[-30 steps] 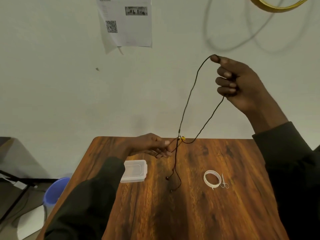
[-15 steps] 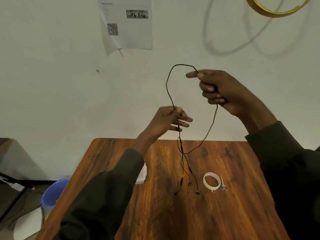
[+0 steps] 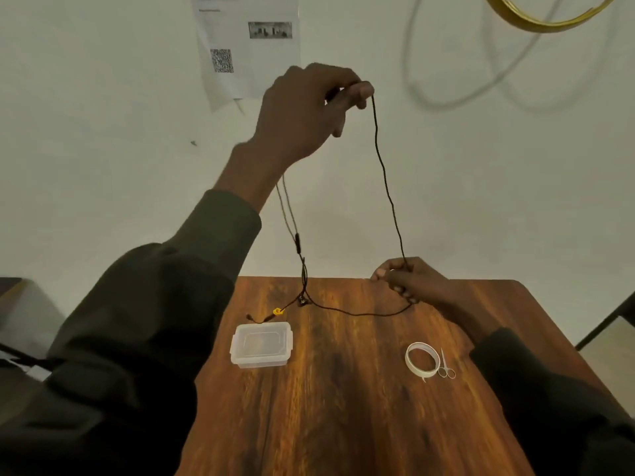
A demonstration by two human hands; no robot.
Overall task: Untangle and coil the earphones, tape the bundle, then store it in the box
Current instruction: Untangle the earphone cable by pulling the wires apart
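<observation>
The black earphone cable [image 3: 386, 176] hangs in a long loop. My left hand [image 3: 302, 111] is raised high in front of the wall and pinches the cable's top. From there one strand drops to my right hand [image 3: 403, 280], which pinches it low at the table's far edge. Past that hand the cable sags across the table to a yellow clip [image 3: 277, 311] and the earbud ends by the box. Two thinner strands with an inline remote [image 3: 297, 242] hang under my left wrist. The clear plastic box [image 3: 262, 344] sits lidded on the wooden table [image 3: 326, 407].
A roll of white tape [image 3: 422, 360] and small scissors [image 3: 446, 367] lie at the table's right. A printed sheet with a QR code [image 3: 247, 46] hangs on the wall behind my left hand. A dark chair edge [image 3: 611, 321] stands to the right.
My left hand has risen from table height to the top of the cable. My right hand has come down from high up to the table's far edge, sliding along the cable. The camera view shifted.
</observation>
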